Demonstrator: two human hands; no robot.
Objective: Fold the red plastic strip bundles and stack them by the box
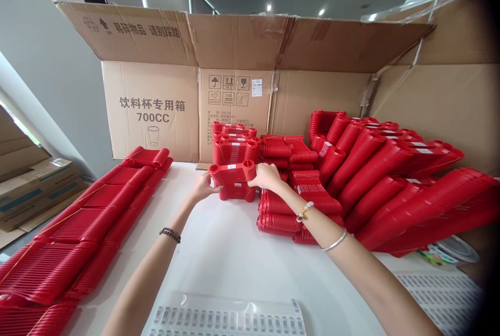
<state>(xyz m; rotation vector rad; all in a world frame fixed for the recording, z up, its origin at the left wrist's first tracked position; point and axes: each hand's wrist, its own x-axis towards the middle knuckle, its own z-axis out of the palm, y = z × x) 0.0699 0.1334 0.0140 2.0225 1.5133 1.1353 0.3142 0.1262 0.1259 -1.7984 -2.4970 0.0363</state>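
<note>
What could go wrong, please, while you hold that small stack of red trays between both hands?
The stack of red trays is gripped only at its ends by the left hand and right hand, so middle pieces might slip out. The leaning rows of trays beside the right forearm could slide if nudged. The label sheet at the table's near edge might get swept off.

Both forearms are bare, with no sleeves in view. The left wrist wears a dark beaded bracelet (170,234). The right arm wears two pieces: a bracelet of pale beads (304,211) nearer the hand and a thin silver bangle (335,242) farther up.
</note>
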